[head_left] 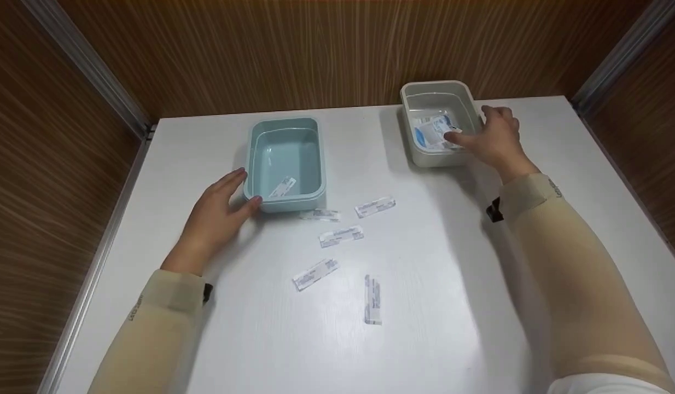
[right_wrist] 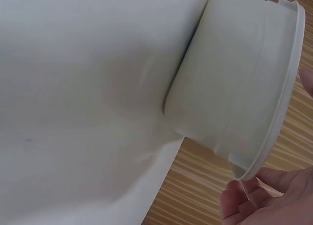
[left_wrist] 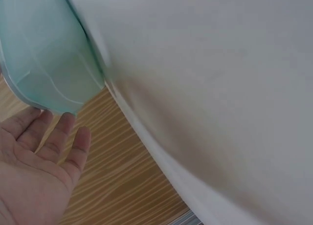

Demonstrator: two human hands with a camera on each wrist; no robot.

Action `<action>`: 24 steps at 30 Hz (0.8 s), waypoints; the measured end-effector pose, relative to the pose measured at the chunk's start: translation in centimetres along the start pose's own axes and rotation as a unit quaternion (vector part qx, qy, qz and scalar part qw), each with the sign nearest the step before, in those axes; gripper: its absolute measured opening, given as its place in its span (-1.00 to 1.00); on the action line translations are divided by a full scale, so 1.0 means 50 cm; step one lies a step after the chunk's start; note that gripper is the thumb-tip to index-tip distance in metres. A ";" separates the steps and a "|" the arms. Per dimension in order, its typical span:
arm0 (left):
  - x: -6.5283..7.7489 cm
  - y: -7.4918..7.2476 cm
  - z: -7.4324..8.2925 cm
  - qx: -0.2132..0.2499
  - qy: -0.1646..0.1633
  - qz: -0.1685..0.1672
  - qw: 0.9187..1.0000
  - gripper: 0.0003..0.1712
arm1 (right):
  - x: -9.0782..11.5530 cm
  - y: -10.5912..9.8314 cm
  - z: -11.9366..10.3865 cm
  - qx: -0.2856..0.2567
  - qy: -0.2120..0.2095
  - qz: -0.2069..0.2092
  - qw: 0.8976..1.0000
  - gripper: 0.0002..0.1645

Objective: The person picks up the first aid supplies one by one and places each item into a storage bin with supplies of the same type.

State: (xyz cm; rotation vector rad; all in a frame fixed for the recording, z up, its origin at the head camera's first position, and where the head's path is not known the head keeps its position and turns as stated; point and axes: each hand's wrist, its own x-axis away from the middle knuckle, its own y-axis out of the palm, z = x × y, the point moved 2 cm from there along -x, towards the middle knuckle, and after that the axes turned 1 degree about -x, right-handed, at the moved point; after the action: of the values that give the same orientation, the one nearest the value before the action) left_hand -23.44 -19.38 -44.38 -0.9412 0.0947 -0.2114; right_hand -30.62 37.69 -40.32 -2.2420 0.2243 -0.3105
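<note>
In the head view my left hand [head_left: 214,216] rests at the near left corner of a light blue tub [head_left: 286,205], thumb at the front rim. The left wrist view shows its fingers [left_wrist: 57,137] nearly straight, tips at the rim. Inside this tub lies one small white printed packet [head_left: 283,187]. My right hand [head_left: 496,139] spans the right wall of a cream tub [head_left: 441,158], its thumb over the inside and its fingers outside, loosely bent. Blue-and-white packets [head_left: 433,133] lie in the cream tub, partly behind the thumb.
Several narrow white printed packets lie scattered on the white table [head_left: 425,328], among them an upright one [head_left: 373,300] and a slanted one [head_left: 315,274]. Another [head_left: 322,215] lies against the blue tub's front. A wood-grain panel [head_left: 261,54] rises behind the table.
</note>
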 end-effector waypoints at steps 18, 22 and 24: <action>0.014 -0.006 0.016 0.003 0.031 0.025 0.999 -0.15 | 0.005 0.007 0.027 -0.015 -0.009 -0.030 0.999 0.54; 0.030 -0.012 0.025 0.001 0.045 0.044 0.998 -0.19 | 0.007 0.009 0.029 -0.020 -0.011 -0.033 0.999 0.56; 0.042 -0.014 0.033 0.000 0.060 0.056 0.997 -0.22 | 0.009 0.009 0.030 -0.019 -0.017 -0.033 0.999 0.56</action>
State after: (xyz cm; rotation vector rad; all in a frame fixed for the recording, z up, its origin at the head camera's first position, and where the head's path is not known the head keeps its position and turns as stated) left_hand -21.22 -18.93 -42.80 -0.9198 0.2573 -0.1646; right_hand -29.79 38.36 -41.52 -2.2933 0.1399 -0.3060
